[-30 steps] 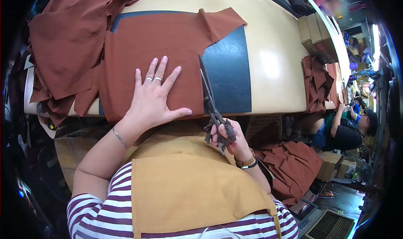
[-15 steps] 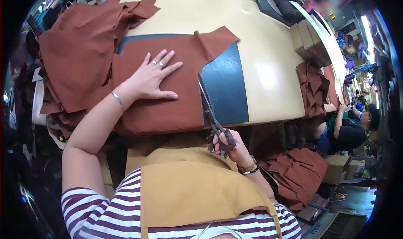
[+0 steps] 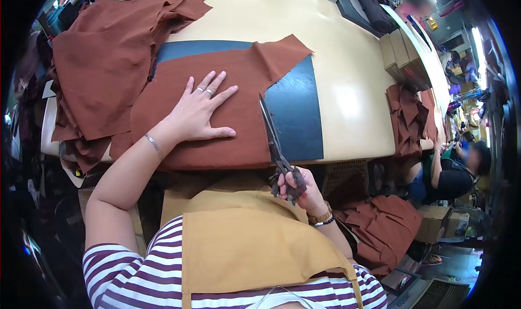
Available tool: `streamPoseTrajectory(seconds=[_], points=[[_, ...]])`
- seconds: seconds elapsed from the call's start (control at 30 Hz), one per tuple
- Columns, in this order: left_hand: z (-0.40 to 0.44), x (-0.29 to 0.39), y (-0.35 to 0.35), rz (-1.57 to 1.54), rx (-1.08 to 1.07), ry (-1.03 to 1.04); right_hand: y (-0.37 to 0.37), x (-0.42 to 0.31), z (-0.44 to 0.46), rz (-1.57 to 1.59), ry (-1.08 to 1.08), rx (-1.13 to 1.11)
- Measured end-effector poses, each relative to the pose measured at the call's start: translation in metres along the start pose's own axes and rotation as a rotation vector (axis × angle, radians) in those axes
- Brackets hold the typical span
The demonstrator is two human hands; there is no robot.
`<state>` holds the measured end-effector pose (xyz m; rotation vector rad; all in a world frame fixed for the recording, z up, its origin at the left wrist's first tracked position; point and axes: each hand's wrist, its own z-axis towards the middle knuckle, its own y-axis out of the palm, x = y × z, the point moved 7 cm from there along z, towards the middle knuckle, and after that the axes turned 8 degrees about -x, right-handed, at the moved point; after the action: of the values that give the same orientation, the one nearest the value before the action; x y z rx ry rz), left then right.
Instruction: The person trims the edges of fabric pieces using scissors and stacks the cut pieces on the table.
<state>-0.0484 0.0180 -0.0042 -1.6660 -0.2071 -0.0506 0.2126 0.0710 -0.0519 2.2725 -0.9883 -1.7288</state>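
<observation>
My left hand [image 3: 203, 108] lies flat, fingers spread, on a piece of rust-brown fabric [image 3: 222, 143]. Beneath the fabric is a dark blue board [image 3: 297, 119], bare on its right side and along part of its top. In my right hand [image 3: 306, 192] is a pair of scissors [image 3: 272, 130] with dark cloth wrapped round the handles. The blades point away from me along the fabric's right edge, over the board. One corner of the fabric [image 3: 287, 54] is folded at the top right.
A large heap of the same fabric [image 3: 103, 75] covers the table's left. Fabric stacks [image 3: 404, 116] and cardboard boxes [image 3: 401, 56] stand at the right, with another fabric bundle [image 3: 380, 227] below table height. A person [image 3: 456, 170] works at the far right.
My left hand and the fabric under it have shifted slightly; the fabric's left edge now lies farther left, baring more of the board's top. The scissors stay along the right edge.
</observation>
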Motion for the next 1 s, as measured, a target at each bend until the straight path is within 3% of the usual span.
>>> streamPoseTrajectory(seconds=[0.4,0.5,0.63,0.73,1.0], points=[[-0.009,0.013,0.005,-0.103,-0.074,-0.154,0.0,0.0,0.004,0.001,-0.012,0.002],[0.019,0.004,-0.016,0.132,0.054,-0.003,0.0,0.0,0.003,-0.01,-0.029,-0.015],[0.063,-0.014,-0.028,0.152,-0.023,0.376,-0.001,-0.002,0.004,-0.039,0.013,-0.004],[0.075,-0.018,-0.017,0.101,-0.113,0.399,0.001,-0.003,0.008,-0.047,0.0,-0.006],[0.058,-0.022,-0.007,0.065,-0.044,0.22,0.0,-0.001,0.008,0.01,-0.004,0.018]])
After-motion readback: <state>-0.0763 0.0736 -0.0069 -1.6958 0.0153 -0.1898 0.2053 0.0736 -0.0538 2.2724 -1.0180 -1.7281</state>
